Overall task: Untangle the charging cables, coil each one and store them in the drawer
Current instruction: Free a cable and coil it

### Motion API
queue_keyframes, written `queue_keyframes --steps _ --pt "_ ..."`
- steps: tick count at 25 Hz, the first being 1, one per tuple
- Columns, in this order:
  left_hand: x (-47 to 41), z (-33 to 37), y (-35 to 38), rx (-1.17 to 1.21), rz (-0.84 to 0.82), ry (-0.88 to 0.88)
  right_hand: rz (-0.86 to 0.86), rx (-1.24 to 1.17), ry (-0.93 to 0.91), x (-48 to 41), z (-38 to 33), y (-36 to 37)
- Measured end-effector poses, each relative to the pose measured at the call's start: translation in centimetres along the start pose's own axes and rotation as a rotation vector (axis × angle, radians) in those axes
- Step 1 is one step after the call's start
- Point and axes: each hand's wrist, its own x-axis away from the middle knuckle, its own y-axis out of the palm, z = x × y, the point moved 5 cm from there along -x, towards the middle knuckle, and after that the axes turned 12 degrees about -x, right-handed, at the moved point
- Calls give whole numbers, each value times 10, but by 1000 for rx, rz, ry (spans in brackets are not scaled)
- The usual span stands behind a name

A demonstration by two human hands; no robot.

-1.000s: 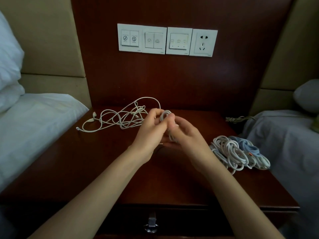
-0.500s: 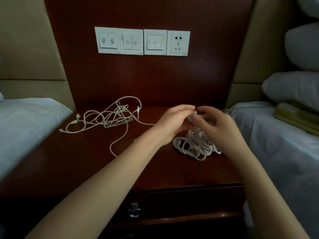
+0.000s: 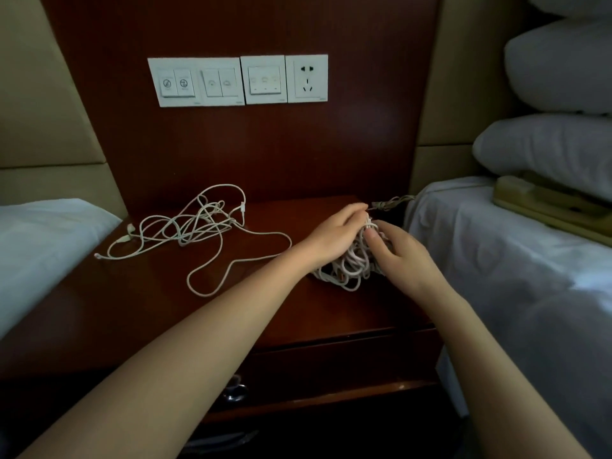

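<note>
left hand (image 3: 334,233): fingers curled over the top of the coiled cables, gripping them.
right hand (image 3: 402,251): thumb pressed onto the same bundle, fingers curled round its far side, close against the left hand's fingertips.
coiled cables (image 3: 347,265): white heap resting on the surface, under and between both hands.
tangled cables (image 3: 188,226): loose white knot well to the left of the left hand; one long loop trails to just beside the left wrist.
surface (image 3: 132,309): dark wood.
drawer (image 3: 331,362): closed, below both forearms.
brown cord (image 3: 390,203): just beyond the fingertips.
switch panel (image 3: 238,79): on the wall beyond both hands.
</note>
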Motion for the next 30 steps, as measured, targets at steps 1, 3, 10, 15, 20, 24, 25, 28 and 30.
queue_keyframes --steps 1,3,10,15,20,24,25,28,30 --pt "1 -1 -2 5 3 -6 16 9 -27 1 -3 -1" --pt "2 -3 -5 30 8 -24 21 -47 -31 0 -7 -1" --pt "21 -18 -29 -46 136 -38 71 64 -123 -8 -16 4" --pt "37 -41 -40 -76 114 -84 -15 100 -69 -16 -8 15" --pt "34 -39 -20 -98 73 -65 -78 111 -41 -16 -2 21" --pt "34 -40 -21 -112 84 -51 -88 299 -140 -8 -11 16" --pt "36 -41 -24 -119 96 -50 -79 329 -181 -6 -16 16" --pt "40 -43 -32 -155 121 -34 -76 354 -255 -3 -28 16" --pt "45 -51 -41 -172 167 -39 -82 392 -292 -4 -37 24"
